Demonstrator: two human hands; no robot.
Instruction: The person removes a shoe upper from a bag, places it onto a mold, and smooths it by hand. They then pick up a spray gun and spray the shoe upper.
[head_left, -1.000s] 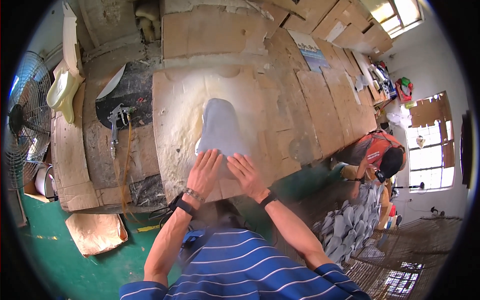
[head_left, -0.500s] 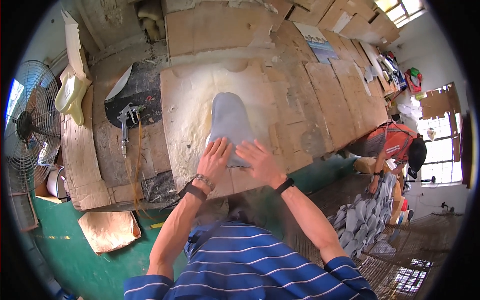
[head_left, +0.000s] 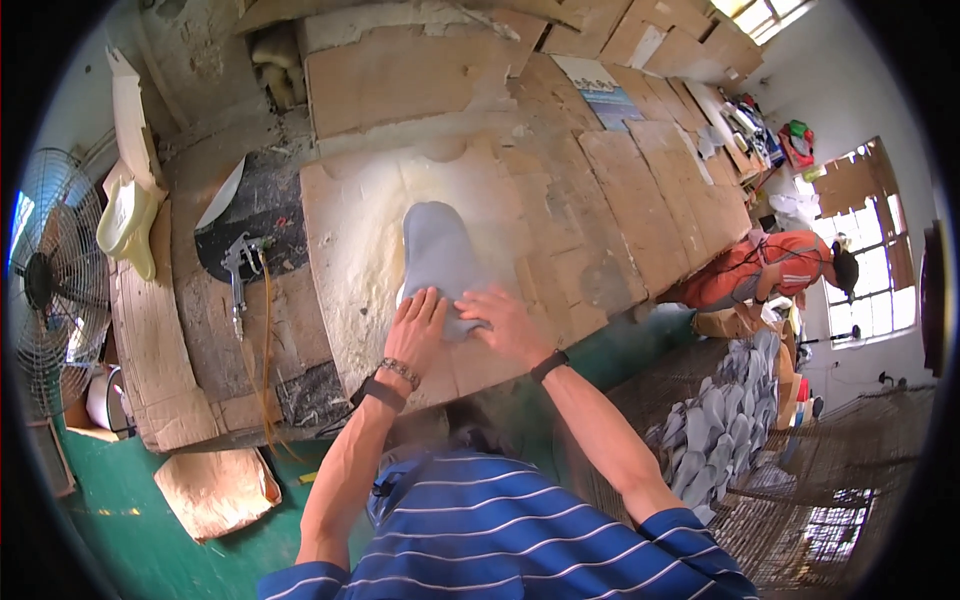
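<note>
A grey, tongue-shaped flat sheet [head_left: 440,250] lies on a dusty cardboard sheet [head_left: 350,230] that covers the workbench. My left hand [head_left: 418,330] presses flat on the sheet's near left corner, fingers spread. The fingers of my right hand [head_left: 503,322] curl over the sheet's near edge right beside it. Both wrists wear dark bands, the left one also a bead bracelet.
A spray gun [head_left: 240,262] with a yellow hose lies on the bench to the left, near a black pad. A standing fan [head_left: 50,280] is at far left. To the right a person in orange [head_left: 765,275] crouches beside a stack of grey pieces [head_left: 715,440].
Both hands have stayed on the near end of the grey sheet. My head has tilted, so the bench and sheet sit a little lower in the picture.
</note>
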